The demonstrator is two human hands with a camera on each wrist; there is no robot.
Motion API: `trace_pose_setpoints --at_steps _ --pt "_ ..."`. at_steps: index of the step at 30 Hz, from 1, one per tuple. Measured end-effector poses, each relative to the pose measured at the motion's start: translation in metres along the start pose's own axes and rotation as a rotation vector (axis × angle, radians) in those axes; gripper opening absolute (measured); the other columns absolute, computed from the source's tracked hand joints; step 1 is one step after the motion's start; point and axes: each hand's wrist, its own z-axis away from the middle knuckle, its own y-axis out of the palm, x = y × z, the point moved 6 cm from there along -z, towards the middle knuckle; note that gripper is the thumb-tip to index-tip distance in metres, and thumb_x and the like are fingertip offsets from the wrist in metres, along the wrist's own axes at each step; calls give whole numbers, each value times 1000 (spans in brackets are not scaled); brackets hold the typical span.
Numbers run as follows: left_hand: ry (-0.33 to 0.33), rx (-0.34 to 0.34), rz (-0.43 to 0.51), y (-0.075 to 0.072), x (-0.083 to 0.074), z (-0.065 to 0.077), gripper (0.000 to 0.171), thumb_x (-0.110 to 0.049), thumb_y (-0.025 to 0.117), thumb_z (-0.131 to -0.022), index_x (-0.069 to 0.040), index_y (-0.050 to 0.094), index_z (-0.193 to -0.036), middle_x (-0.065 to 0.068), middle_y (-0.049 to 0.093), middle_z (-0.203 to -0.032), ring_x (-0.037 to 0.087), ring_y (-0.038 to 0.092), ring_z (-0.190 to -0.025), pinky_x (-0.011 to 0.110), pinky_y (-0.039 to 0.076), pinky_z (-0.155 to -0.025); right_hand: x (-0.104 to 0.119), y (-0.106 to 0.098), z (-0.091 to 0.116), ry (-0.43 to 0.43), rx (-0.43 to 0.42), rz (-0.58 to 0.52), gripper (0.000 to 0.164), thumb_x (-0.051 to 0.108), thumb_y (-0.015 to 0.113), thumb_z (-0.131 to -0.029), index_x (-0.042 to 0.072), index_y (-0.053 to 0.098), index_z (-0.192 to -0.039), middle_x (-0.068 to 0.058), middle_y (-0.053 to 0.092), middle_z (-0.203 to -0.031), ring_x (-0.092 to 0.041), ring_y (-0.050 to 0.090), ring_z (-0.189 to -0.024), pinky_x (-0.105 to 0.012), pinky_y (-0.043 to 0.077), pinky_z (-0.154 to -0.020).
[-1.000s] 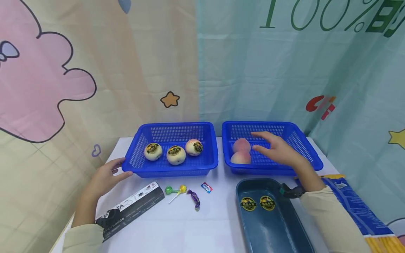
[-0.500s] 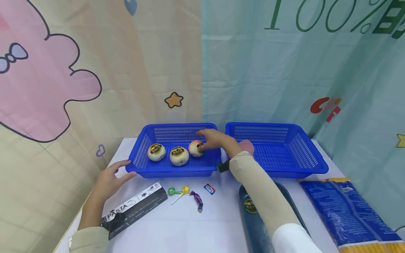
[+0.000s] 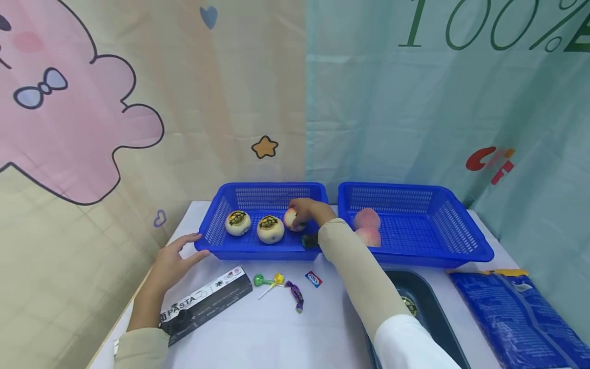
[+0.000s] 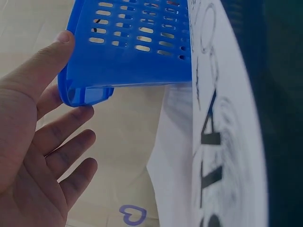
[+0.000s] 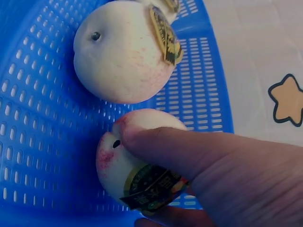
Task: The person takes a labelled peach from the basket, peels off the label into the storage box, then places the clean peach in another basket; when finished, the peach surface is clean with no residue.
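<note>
My right hand reaches into the left blue plastic basket and grips a pale, pink-blushed peach. In the right wrist view the thumb presses beside the peach's stem hollow; the other fingers are mostly hidden behind it. A black and gold sticker shows on this fruit. Two more stickered peaches, one in the middle and one at left, lie in the same basket. My left hand touches that basket's front left corner, thumb and forefinger on either side of the rim, the other fingers loosely extended.
The right blue basket holds two pink peaches. In front lie a black pasta box, two lollipops, a purple wrapped candy and a small red-blue candy. A dark tray and blue bag sit at right.
My right hand has moved left from over the right basket into the left one and now grips the rightmost peach there. The left hand stays at the basket corner. The head view has shifted left.
</note>
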Motion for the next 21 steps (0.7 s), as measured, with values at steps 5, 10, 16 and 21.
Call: trace_pose_setpoints --at_steps 5,10,16,21 --pt "22 -10 -3 0 0 -1 60 -39 75 -92 -1 59 -137 23 56 -141 50 43 -134 68 36 -104 -5 0 -3 2 -2 12 63 22 82 -83 10 56 -139 -8 61 -126 -23 57 -111 -36 49 -95" --pt "34 -29 -5 -1 -1 -3 58 -36 77 -92 -1 60 -136 24 57 -139 50 44 -133 68 36 -105 2 -19 7 -53 -64 16 67 31 80 -85 7 49 -138 -10 61 -120 -24 59 -105 -37 52 -88" --pt "-5 9 -22 1 -2 -3 65 -44 74 -92 -3 57 -140 26 53 -142 52 41 -134 70 35 -104 17 -54 49 -223 -182 -84 65 30 82 -82 6 47 -131 -9 61 -115 -22 62 -93 -34 55 -75" --pt "-30 18 -42 3 1 0 69 -48 72 -93 -4 54 -143 28 51 -144 53 41 -134 71 36 -102 24 -58 114 -389 -233 -125 62 24 83 -79 8 52 -131 -5 61 -117 -19 62 -94 -32 56 -72"
